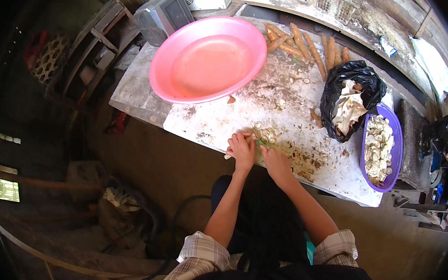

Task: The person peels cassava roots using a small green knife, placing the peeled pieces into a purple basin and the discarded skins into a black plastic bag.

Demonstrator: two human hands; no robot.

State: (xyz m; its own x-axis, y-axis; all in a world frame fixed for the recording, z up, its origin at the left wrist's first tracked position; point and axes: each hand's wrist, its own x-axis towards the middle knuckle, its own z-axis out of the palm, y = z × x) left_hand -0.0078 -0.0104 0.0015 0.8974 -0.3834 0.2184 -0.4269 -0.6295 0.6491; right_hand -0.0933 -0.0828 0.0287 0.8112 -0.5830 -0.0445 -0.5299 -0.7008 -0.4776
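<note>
My left hand (242, 148) grips a pale peeled root (227, 156) near the table's front edge; one end of it sticks out beside the fingers. In my right hand (277, 164) is a knife with a green handle (262, 144), its blade close to the left fingers. Just beyond both hands, thin round root slices (267, 134) lie in a small heap on the stained white tabletop (205, 122). More slices (378, 144) fill much of a purple basin (396, 153) at the right. My fingers hide most of the held root.
A large pink basin (214, 66) stands at the back left. Long brown unpeeled roots (311, 54), apparently cassava, lie along the back. Pale peels (349, 106) sit in a black plastic bag (333, 79) left of the purple basin. A grey appliance (164, 17) stands behind the pink basin.
</note>
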